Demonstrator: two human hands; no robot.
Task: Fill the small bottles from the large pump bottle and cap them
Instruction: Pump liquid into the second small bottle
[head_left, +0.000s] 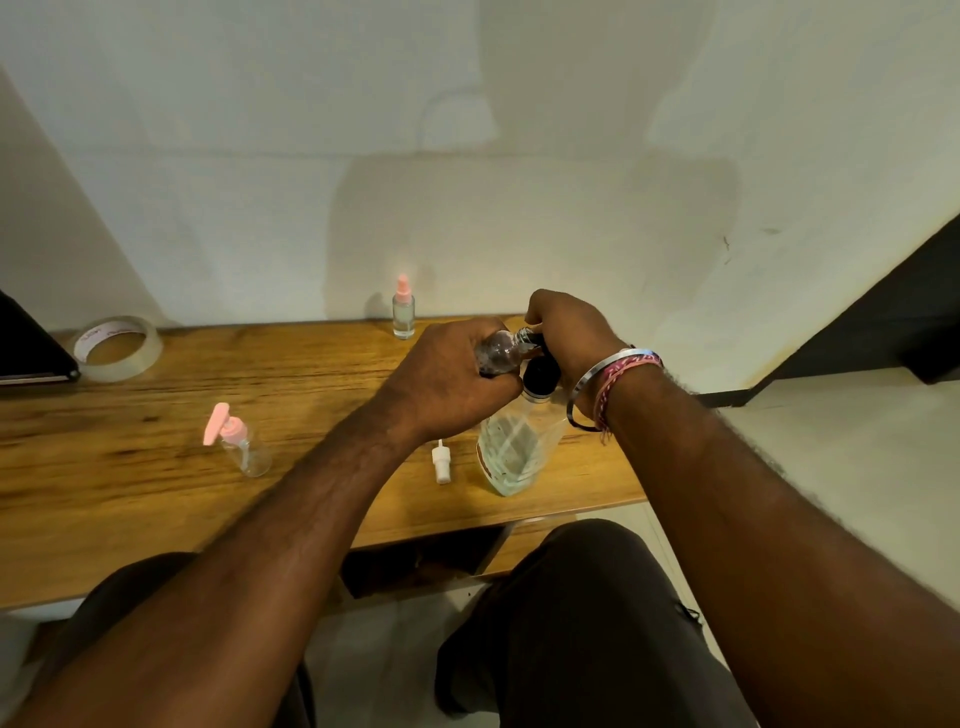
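Near the table (130, 499) front edge, a white spray cap (441, 463) lies at 9 o'clock of the large pump bottle (511, 452). Above, the left hand (447, 379) grips a small clear bottle (501, 353) tilted to the black pump head (540, 371), which the right hand (569, 332) clasps. A pink-capped bottle (403, 309) stands at 12 o'clock, by the wall.

Left of our grip, bare table (130, 499) opens wide; only the white spray cap (441, 464) and pink pump bottle (240, 441) interrupt it.

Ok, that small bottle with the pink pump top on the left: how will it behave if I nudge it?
The pink-pump bottle looks clear and nearly empty, so probably light. Its wide pump head overhangs a narrow body, so it may tip. Once down, the round body would likely roll.
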